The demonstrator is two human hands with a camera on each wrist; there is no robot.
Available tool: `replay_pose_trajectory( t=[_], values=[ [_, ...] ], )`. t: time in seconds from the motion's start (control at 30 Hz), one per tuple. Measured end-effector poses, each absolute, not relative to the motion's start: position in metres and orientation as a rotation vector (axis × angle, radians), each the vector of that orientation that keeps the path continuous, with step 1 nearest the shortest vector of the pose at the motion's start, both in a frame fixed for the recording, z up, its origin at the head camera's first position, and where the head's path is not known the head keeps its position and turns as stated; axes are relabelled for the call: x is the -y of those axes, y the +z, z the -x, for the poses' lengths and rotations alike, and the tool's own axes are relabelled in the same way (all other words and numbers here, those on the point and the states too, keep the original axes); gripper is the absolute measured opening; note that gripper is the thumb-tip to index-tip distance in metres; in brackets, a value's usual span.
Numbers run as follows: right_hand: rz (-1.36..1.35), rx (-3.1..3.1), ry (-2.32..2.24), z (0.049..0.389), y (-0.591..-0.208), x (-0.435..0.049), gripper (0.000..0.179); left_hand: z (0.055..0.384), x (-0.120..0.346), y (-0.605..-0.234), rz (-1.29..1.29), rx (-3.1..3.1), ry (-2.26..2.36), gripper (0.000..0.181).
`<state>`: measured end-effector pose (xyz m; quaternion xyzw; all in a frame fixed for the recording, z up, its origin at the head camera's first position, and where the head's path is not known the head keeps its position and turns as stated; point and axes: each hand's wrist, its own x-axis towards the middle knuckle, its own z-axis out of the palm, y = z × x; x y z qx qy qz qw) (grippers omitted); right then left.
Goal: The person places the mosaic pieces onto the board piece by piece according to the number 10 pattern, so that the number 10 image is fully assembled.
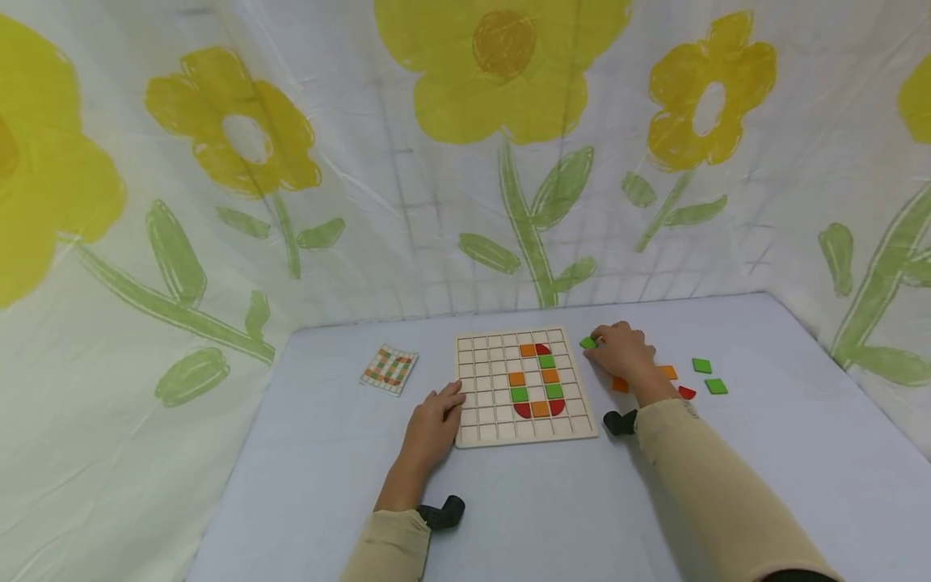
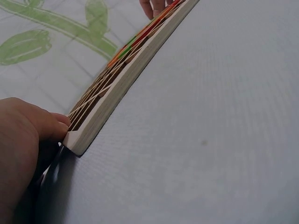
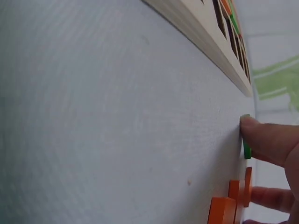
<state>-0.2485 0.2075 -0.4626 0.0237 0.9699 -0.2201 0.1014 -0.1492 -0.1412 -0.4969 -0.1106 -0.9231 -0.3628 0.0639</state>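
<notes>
A wooden grid board (image 1: 480, 430) lies on the table, with orange, green and red tiles set in some of its squares. My left hand (image 1: 433, 428) rests along the board's left edge, fingers loosely bent and touching it. Close up in the left wrist view, its thumb (image 2: 46, 126) meets the board's corner. Right of the board, my right hand (image 1: 624, 354) pinches a green square tile (image 1: 588, 343) at the tabletop. The right wrist view has the thumb (image 3: 264, 135) against this green tile (image 3: 246, 148), and orange tiles (image 3: 221, 211) stand close below the fingers.
Left of the board lies a small pattern card (image 1: 389, 369) with coloured squares. Beyond my right hand are loose green tiles (image 1: 716, 386), an orange tile (image 1: 667, 372) and a red rounded piece (image 1: 687, 393). A flower-printed curtain (image 1: 349, 267) hangs behind the table.
</notes>
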Motion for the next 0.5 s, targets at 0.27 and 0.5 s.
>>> replay_pose_trajectory(
  t=[0.27,0.5],
  values=[
    [-0.072,-2.854,-0.629,0.2495,-0.4596,-0.2051,0.039,0.1484,0.1415,-0.4959,0.337,2.788,-1.098,0.027],
    [0.029,-2.814,-0.608,0.2515,-0.454,-0.2063,0.038,0.1497,0.1419,-0.4964,0.33,2.789,-1.101,0.028]
  ],
)
